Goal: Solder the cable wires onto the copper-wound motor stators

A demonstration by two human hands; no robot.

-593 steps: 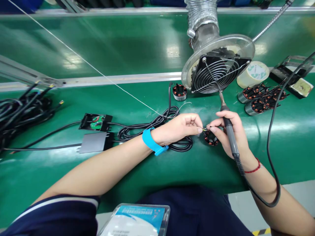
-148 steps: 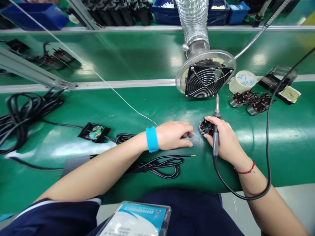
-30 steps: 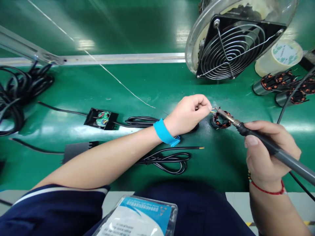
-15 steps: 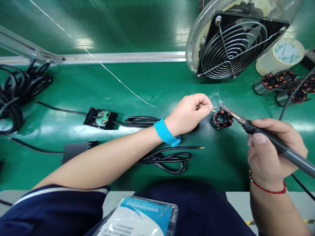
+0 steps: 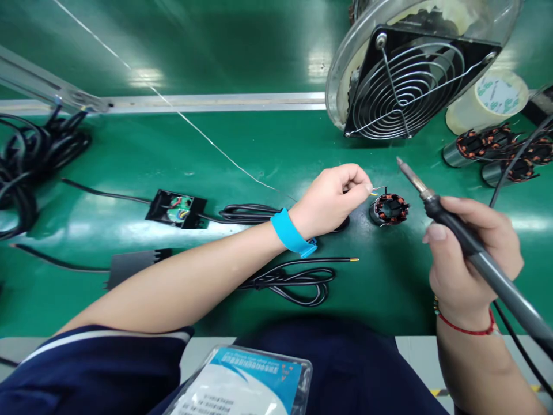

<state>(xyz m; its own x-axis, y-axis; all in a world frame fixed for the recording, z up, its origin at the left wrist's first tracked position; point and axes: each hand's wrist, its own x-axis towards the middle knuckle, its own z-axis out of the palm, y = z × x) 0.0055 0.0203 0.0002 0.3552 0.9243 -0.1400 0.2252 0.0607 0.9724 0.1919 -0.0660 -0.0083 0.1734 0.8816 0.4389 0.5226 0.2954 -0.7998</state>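
Near the middle of the bench my left hand (image 5: pixel 334 193), with a blue wrist strap (image 5: pixel 289 233), is closed in a pinch on thin wire ends (image 5: pixel 377 189). Those ends stick out by the upper left rim of a motor stator (image 5: pixel 390 210) with copper windings, standing on the green bench. Behind the hand lies a coiled black cable (image 5: pixel 248 213), partly hidden by it. My right hand (image 5: pixel 475 259) is wrapped round a soldering iron (image 5: pixel 464 233). The iron's tip points up and left, above and apart from the stator.
A fan with a wire guard (image 5: pixel 401 104) stands at the back. Several stators (image 5: pixel 469 147) and a tape roll (image 5: pixel 488 104) sit at right. An open black box with a circuit board (image 5: pixel 177 208), a second cable coil (image 5: pixel 298 282) and a cable heap (image 5: pixel 26 161) lie left. Solder wire (image 5: pixel 207 138) crosses the back.
My right hand has drawn the soldering iron's tip up and slightly right, away from the wire ends and stator. The smoke at the tip is gone. My left hand stays in place.
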